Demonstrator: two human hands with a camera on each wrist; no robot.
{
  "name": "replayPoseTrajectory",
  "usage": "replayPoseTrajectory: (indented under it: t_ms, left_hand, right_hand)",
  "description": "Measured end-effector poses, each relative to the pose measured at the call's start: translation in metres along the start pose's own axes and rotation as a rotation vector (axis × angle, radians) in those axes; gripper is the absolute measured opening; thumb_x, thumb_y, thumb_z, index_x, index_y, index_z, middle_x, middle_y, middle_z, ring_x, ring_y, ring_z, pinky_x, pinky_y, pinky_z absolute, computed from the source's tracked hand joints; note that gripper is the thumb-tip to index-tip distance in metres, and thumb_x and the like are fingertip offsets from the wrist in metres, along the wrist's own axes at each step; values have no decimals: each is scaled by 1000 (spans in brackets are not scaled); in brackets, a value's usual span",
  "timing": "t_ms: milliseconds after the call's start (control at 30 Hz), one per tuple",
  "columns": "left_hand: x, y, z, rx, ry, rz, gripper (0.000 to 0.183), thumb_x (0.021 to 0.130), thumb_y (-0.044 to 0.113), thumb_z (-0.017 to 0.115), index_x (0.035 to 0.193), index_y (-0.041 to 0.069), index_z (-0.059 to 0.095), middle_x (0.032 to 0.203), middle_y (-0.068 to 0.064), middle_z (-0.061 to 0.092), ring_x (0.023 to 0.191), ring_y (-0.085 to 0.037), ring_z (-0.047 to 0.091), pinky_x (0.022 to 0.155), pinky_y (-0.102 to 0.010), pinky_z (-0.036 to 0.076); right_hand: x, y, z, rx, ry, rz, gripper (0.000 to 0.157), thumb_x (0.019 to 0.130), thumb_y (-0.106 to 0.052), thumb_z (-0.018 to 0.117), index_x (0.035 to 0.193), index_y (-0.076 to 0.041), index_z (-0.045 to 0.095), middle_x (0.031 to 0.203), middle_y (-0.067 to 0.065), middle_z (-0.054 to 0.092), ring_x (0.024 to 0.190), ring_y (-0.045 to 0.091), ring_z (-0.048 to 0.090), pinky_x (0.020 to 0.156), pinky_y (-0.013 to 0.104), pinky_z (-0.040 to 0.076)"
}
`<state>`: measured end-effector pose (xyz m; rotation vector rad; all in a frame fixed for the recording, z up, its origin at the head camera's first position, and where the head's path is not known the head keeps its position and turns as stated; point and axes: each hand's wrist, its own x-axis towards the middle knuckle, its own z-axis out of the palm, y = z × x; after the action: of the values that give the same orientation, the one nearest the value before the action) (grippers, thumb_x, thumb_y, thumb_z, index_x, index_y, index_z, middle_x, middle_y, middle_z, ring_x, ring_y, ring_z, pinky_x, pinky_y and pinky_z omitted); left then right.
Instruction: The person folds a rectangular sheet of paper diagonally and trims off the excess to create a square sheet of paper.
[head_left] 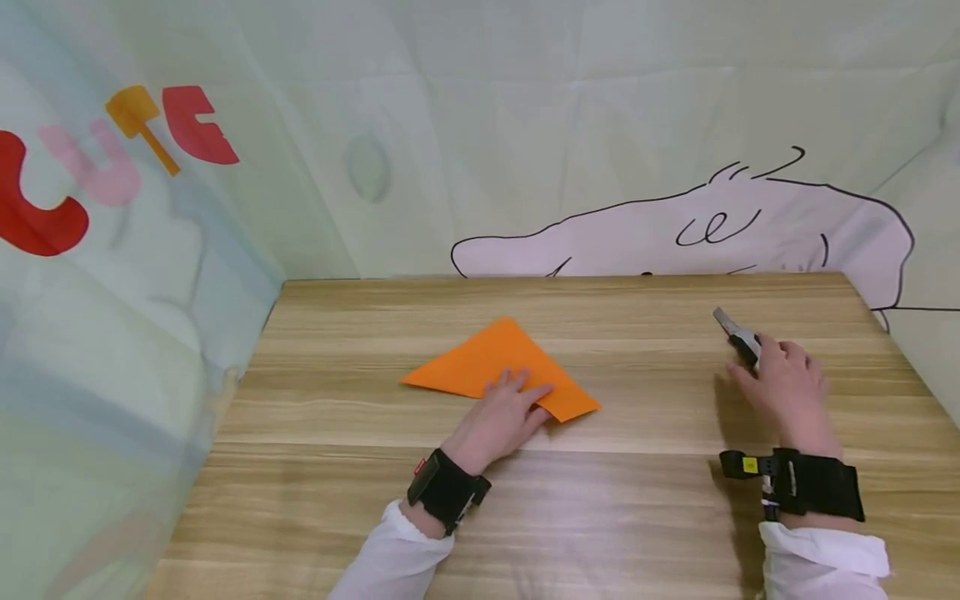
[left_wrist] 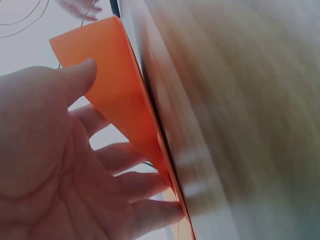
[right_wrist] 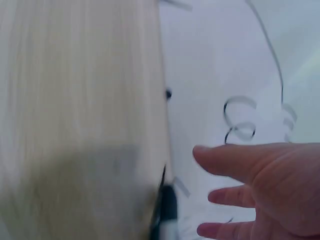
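A folded sheet of orange paper lies on the wooden table, roughly triangular. My left hand is at its near edge. In the left wrist view, the thumb lies in front of the raised orange flap and the fingers go behind it, so the paper sits between them. At the right, my right hand is beside a utility knife with a metal tip and a black and grey body. The right wrist view shows the blurred knife apart from the spread thumb and fingers.
The wooden table meets a printed cloth backdrop at its back edge. Another cloth side with coloured letters stands at the left. Both wrists carry black straps, the right one with a small camera jutting out.
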<state>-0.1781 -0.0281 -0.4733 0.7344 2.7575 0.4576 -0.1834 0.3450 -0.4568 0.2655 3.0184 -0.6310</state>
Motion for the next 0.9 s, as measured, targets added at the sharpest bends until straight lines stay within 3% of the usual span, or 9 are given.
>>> replayPoseTrajectory:
  t_ms: [67,233,333,433,567,700,900]
  left_hand:
    - [0,-2,-1,1,10,-18,46,106,44,43,148,27,50,159,-17,39,148,-43,34,117,-58,34]
    - [0,-4,-3,-2,22,-45,47,104,47,45,147,27,52,158,-21,39,147,-45,34,116,-61,35]
    - [0,-5,-4,-3,22,-59,48,104,47,46,147,27,52,158,-22,38,147,-46,34,116,-61,34]
    - [0,-6,-5,-10,23,-75,50,104,49,45,148,27,50,159,-22,37,147,-46,33,116,-61,34]
    - [1,-8,-5,-29,48,-94,53,103,53,42,149,26,50,159,-22,37,146,-47,34,116,-62,34]
    - [1,-10,-6,-30,91,-126,54,103,55,40,148,26,51,155,-22,41,142,-46,39,112,-59,38]
    - [2,-13,-5,-37,129,-168,53,104,52,39,147,23,52,153,-25,42,142,-48,38,111,-62,38]
  right_hand:
    - [1,11,2,-5,-4,18,72,104,-36,48,149,14,21,139,51,25,123,73,19,95,78,18]
    - [6,17,11,-23,40,40,58,103,-19,52,147,11,29,133,49,33,117,71,28,87,75,23]
    - [9,14,14,-52,71,-1,52,97,-8,58,139,14,37,124,49,42,109,68,39,85,72,32]
    - [9,10,13,-39,45,-67,49,92,-4,60,131,20,40,116,48,45,101,60,45,83,67,39]
    - [10,-5,5,1,-83,-172,48,90,-8,65,125,18,47,105,35,54,88,41,51,70,49,45]
    - [7,-31,0,-7,-254,-326,49,88,-15,70,127,8,55,92,16,61,75,22,52,62,30,39]
    - [-2,-68,11,-12,-436,-488,44,84,-17,74,123,-1,63,93,4,61,74,13,49,62,24,38]
